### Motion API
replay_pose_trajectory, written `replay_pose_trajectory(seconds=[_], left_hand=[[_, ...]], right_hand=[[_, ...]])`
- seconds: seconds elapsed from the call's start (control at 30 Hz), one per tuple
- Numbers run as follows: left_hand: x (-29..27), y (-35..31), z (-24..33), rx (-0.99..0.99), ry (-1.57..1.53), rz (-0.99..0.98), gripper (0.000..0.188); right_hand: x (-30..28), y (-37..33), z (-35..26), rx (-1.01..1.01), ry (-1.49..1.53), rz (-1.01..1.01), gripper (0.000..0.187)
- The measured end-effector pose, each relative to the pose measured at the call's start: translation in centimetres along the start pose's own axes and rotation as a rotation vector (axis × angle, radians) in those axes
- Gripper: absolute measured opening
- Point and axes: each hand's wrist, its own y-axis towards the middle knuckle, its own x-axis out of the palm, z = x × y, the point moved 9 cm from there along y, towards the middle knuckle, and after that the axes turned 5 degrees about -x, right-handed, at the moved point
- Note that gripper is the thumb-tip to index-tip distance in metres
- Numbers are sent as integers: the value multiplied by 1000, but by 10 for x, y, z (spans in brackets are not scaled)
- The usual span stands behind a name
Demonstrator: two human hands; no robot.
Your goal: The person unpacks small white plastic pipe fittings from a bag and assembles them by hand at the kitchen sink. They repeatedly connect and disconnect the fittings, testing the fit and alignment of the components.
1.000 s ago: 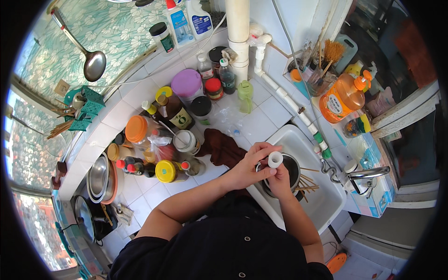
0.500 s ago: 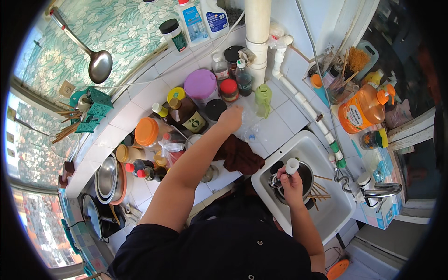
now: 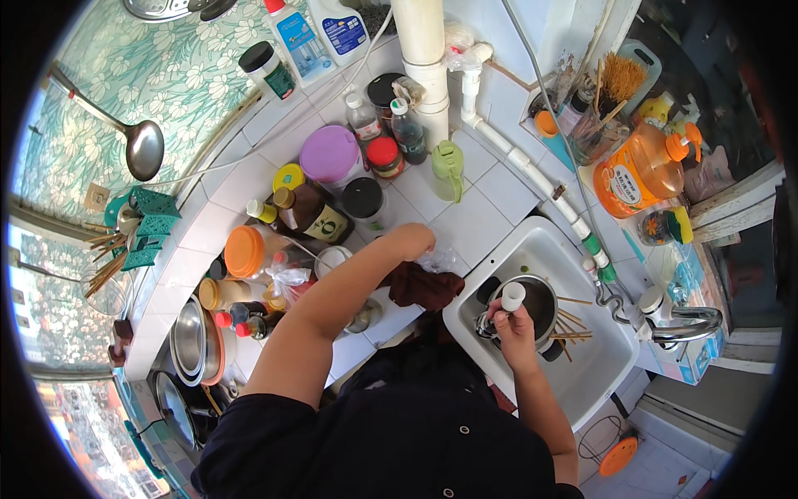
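My left hand [image 3: 413,241] is closed over the counter, its fingers pinching a crumpled clear plastic bag [image 3: 442,259]. Just nearer than the bag lies a bunched brown cloth [image 3: 426,288] at the counter's edge. Over the sink [image 3: 600,378], my right hand [image 3: 515,334] grips an upright white, hollow-topped cylinder [image 3: 513,296]. A shiny metallic piece [image 3: 485,325] shows beside that hand's fingers; whether it is joined to the cylinder I cannot tell. Behind and below it, a metal pot [image 3: 542,303] sits in the sink with several wooden chopsticks [image 3: 569,328] beside it.
A green pitcher [image 3: 447,170], a dark-lidded jar [image 3: 364,200], a purple-lidded tub [image 3: 331,154] and a brown bottle [image 3: 312,218] crowd the counter. Metal bowls [image 3: 189,337] stand at the left. A faucet [image 3: 686,323] and an orange soap bottle [image 3: 636,175] are right.
My left hand has drawn nearer to me along the counter, and the clear plastic bag has come with it toward the brown cloth. My right hand keeps its hold; the view has shifted slightly.
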Motion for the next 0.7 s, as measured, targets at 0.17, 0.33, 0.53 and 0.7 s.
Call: replay_pose_trajectory(seconds=[0.17, 0.33, 0.53, 0.7], left_hand=[[12, 3, -1, -202, 165, 57, 14], [24, 6, 12, -173, 250, 65, 15], [24, 2, 16, -149, 276, 112, 15], [14, -2, 18, -129, 272, 44, 15]], right_hand=[[1, 3, 4, -4, 15, -2, 15], [-1, 0, 1, -13, 28, 16, 15], [-10, -5, 2, -22, 27, 38, 17], [-13, -3, -9, -32, 3, 42, 19]])
